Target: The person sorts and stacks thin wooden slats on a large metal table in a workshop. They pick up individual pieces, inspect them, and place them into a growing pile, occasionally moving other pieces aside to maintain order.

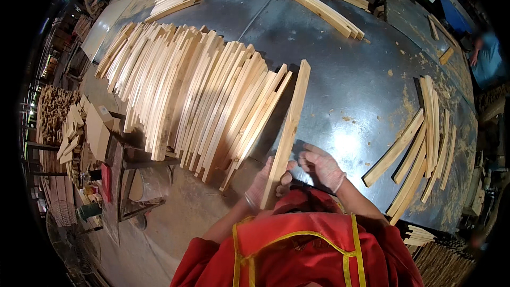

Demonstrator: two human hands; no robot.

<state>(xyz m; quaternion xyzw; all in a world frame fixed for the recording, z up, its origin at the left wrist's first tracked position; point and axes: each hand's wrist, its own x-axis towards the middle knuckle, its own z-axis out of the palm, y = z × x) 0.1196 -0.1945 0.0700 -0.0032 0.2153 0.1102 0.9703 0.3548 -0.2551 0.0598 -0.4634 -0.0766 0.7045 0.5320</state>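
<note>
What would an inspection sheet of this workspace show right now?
Surface: grey metal table, brown sawdust-like specks mostly toward the right.
Job's things: one wooden plank in hand; long row of wooden strips to its left.
Clutter: loose pieces lying unevenly at right.
Left grip: closed on the plank's near end.
Right grip: open beside the plank, nothing held.
Cables: nothing seen.
Surroundings: stacked wood far left; another person far right.

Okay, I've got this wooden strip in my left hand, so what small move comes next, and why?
Probably bring your right hand onto the wooden strip to steady it. Your left hand grips it near the end closest to you, most of its length extends past that grip, and the right hand looks free beside it.
</note>
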